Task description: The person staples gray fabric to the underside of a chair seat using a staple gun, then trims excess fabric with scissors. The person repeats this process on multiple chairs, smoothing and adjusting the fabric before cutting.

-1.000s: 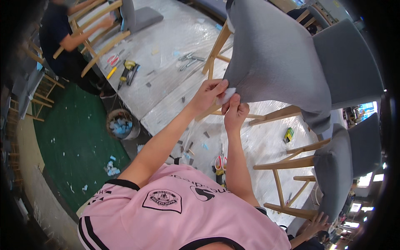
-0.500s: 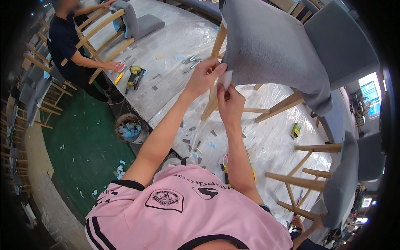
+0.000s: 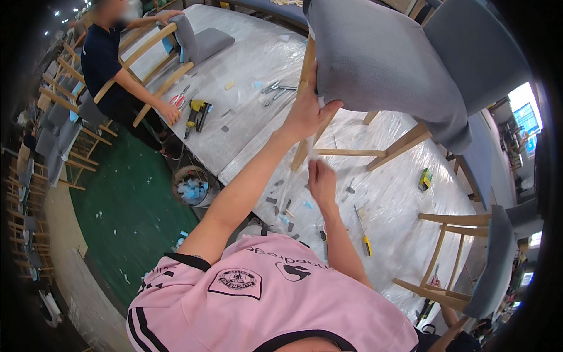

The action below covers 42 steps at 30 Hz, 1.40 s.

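A wooden-legged chair [image 3: 381, 58] with grey fabric stands tilted on the plastic-covered table, its seat's near-left corner toward me. My left hand [image 3: 306, 114] grips that corner beside the pale wooden leg, thumb under the fabric edge and fingers partly hidden along the leg. Below it, away from the seat, my right hand [image 3: 322, 183] is closed in a pinch. A blurred wisp of white padding [image 3: 312, 154] sticks up from its fingertips.
A yellow staple gun [image 3: 198, 114] and red-handled scissors [image 3: 177, 100] lie near a co-worker's hand [image 3: 170, 112] at another chair. A yellow-handled screwdriver [image 3: 366, 243] and grey scraps lie near me. A scrap bucket [image 3: 196, 188] stands by the table's edge. Another chair [image 3: 489, 264] lies at right.
My right hand has pulled down from the seat corner with the white padding. My left hand has shifted from pinching at the corner to gripping the chair there.
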Each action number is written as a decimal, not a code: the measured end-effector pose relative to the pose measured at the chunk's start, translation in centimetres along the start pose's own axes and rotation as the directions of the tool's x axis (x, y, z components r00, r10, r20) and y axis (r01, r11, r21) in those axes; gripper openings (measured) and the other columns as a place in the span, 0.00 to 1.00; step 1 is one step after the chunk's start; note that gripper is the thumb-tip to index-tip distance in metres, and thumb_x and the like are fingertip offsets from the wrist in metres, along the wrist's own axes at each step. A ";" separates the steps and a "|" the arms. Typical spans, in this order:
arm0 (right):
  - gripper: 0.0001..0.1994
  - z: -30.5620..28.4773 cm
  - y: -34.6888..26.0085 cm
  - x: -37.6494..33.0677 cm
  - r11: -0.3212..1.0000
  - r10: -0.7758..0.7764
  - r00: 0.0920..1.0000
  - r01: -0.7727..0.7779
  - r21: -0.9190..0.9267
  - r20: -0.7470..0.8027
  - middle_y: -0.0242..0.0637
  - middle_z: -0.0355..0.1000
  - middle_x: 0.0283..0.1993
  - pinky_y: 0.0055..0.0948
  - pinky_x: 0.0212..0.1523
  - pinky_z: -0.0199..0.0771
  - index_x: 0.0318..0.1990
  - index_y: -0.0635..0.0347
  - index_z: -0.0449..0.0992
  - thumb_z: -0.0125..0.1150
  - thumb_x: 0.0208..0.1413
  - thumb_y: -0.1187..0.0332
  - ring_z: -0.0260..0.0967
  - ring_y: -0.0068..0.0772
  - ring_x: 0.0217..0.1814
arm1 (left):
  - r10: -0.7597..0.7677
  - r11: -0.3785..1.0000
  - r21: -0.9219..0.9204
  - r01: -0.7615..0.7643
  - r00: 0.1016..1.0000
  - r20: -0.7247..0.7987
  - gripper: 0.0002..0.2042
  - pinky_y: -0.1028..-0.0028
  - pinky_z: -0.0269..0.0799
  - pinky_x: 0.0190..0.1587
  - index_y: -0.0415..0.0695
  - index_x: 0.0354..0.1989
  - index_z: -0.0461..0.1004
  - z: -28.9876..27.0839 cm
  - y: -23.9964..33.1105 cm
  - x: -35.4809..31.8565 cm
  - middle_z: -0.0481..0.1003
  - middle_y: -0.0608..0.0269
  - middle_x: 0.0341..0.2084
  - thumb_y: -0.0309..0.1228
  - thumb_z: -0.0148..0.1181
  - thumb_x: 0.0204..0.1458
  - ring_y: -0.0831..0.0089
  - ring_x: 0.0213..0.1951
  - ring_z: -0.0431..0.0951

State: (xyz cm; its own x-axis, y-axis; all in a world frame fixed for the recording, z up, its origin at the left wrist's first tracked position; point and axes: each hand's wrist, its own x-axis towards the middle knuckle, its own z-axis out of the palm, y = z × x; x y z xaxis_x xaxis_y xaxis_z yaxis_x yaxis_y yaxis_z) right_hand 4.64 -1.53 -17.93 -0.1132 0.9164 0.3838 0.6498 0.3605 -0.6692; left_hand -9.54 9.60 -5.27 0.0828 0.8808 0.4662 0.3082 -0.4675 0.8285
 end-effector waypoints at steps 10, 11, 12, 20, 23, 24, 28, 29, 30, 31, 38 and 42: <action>0.12 -2.9 7.7 -9.3 0.627 0.626 0.773 -0.575 0.525 0.099 0.33 0.76 0.26 0.23 0.23 0.71 0.42 0.67 0.79 0.60 0.67 0.64 0.71 0.20 0.21 | 0.671 0.658 0.435 -0.615 0.741 0.033 0.29 0.52 0.65 0.64 0.47 0.64 0.68 -1.7 2.0 -5.2 0.70 0.46 0.60 0.39 0.70 0.55 0.48 0.63 0.70; 0.12 -4.2 6.5 -8.5 0.620 0.607 0.788 -0.548 0.561 0.099 0.33 0.76 0.26 0.23 0.23 0.71 0.43 0.67 0.79 0.60 0.67 0.64 0.71 0.20 0.21 | 0.647 0.655 0.379 -0.653 0.745 0.165 0.24 0.54 0.66 0.63 0.48 0.60 0.73 -1.2 2.7 -6.9 0.72 0.50 0.58 0.35 0.70 0.55 0.50 0.61 0.72; 0.12 -4.9 5.6 -7.7 0.616 0.577 0.810 -0.518 0.593 0.107 0.33 0.76 0.26 0.23 0.24 0.70 0.43 0.66 0.79 0.60 0.67 0.64 0.71 0.20 0.21 | 0.493 0.813 0.216 -0.540 0.837 0.236 0.20 0.55 0.68 0.61 0.48 0.56 0.77 -0.2 3.2 -8.7 0.74 0.54 0.57 0.32 0.70 0.54 0.51 0.61 0.72; 0.11 -6.9 1.9 -5.2 0.526 0.497 0.865 -0.365 0.768 0.070 0.35 0.77 0.31 0.22 0.27 0.74 0.45 0.63 0.80 0.50 0.62 0.77 0.71 0.21 0.22 | 0.467 0.807 0.288 -0.516 0.855 0.224 0.17 0.54 0.63 0.66 0.55 0.52 0.81 1.2 2.6 -10.0 0.70 0.58 0.63 0.33 0.70 0.53 0.50 0.66 0.66; 0.10 -6.4 4.2 -5.9 0.453 0.562 0.826 -0.356 0.817 0.049 0.35 0.76 0.31 0.23 0.26 0.74 0.46 0.63 0.79 0.52 0.62 0.75 0.71 0.21 0.22 | 0.633 0.595 0.543 -0.593 0.762 0.138 0.21 0.47 0.52 0.71 0.60 0.54 0.80 -0.9 4.6 -5.1 0.58 0.54 0.72 0.33 0.72 0.50 0.42 0.73 0.51; 0.09 -6.5 3.0 -5.3 0.462 0.590 0.808 -0.356 0.812 0.019 0.32 0.75 0.29 0.22 0.26 0.72 0.46 0.64 0.79 0.56 0.63 0.72 0.70 0.20 0.22 | 0.645 0.523 0.611 -0.594 0.745 0.171 0.23 0.47 0.51 0.72 0.61 0.56 0.78 -1.7 4.7 -3.3 0.55 0.53 0.73 0.33 0.73 0.49 0.41 0.73 0.48; 0.12 -7.2 -0.1 -1.9 0.605 0.532 0.846 -0.351 0.714 -0.034 0.30 0.74 0.28 0.21 0.27 0.70 0.47 0.67 0.78 0.64 0.64 0.67 0.69 0.19 0.25 | 0.676 0.316 0.657 -0.684 0.648 0.350 0.20 0.51 0.53 0.71 0.56 0.51 0.82 -4.0 5.9 1.3 0.58 0.53 0.72 0.35 0.75 0.48 0.45 0.72 0.51; 0.12 -7.4 -0.4 -1.0 0.620 0.505 0.862 -0.323 0.715 -0.049 0.30 0.74 0.29 0.21 0.28 0.71 0.48 0.67 0.78 0.63 0.64 0.67 0.70 0.19 0.25 | 0.681 0.325 0.639 -0.697 0.641 0.353 0.16 0.50 0.55 0.70 0.52 0.47 0.83 -4.3 7.0 1.7 0.61 0.50 0.70 0.36 0.75 0.48 0.42 0.70 0.55; 0.12 -7.6 -0.7 -0.2 0.630 0.486 0.871 -0.300 0.716 -0.063 0.31 0.75 0.31 0.21 0.28 0.72 0.49 0.67 0.78 0.63 0.64 0.67 0.70 0.18 0.25 | 0.683 0.338 0.615 -0.713 0.635 0.360 0.14 0.50 0.57 0.70 0.47 0.42 0.83 -4.4 8.1 2.0 0.64 0.46 0.67 0.36 0.74 0.48 0.39 0.68 0.59; 0.12 -7.9 -1.0 0.5 0.641 0.468 0.881 -0.278 0.715 -0.077 0.32 0.76 0.32 0.21 0.29 0.73 0.50 0.68 0.77 0.63 0.65 0.68 0.71 0.18 0.26 | 0.686 0.352 0.589 -0.727 0.629 0.366 0.13 0.50 0.59 0.69 0.43 0.38 0.84 -4.1 8.6 2.1 0.67 0.43 0.65 0.37 0.73 0.48 0.37 0.66 0.63; 0.12 -9.7 -6.0 6.6 0.583 0.328 0.906 0.027 0.812 -0.266 0.36 0.80 0.38 0.20 0.31 0.77 0.50 0.67 0.80 0.65 0.63 0.70 0.73 0.18 0.27 | 0.517 0.763 0.417 -0.494 0.854 0.066 0.06 0.56 0.58 0.69 0.37 0.29 0.82 -2.9 9.5 2.0 0.67 0.47 0.67 0.28 0.70 0.49 0.46 0.68 0.62; 0.11 -9.3 -7.2 10.0 0.585 0.302 0.910 0.059 0.809 -0.285 0.35 0.80 0.34 0.20 0.29 0.74 0.47 0.67 0.81 0.67 0.60 0.70 0.74 0.18 0.27 | 0.417 0.863 0.304 -0.404 0.909 0.024 0.06 0.57 0.57 0.69 0.36 0.30 0.82 -2.3 10.1 2.1 0.68 0.47 0.66 0.27 0.69 0.50 0.49 0.67 0.64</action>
State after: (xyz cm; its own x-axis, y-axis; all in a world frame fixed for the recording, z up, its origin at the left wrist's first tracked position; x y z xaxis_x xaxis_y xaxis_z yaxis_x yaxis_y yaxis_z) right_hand 5.82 3.38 -3.34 0.3074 0.8931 0.3286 -0.2346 0.4058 -0.8834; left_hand -8.43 6.53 4.78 0.2268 0.6074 0.7613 0.5204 -0.7363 0.4324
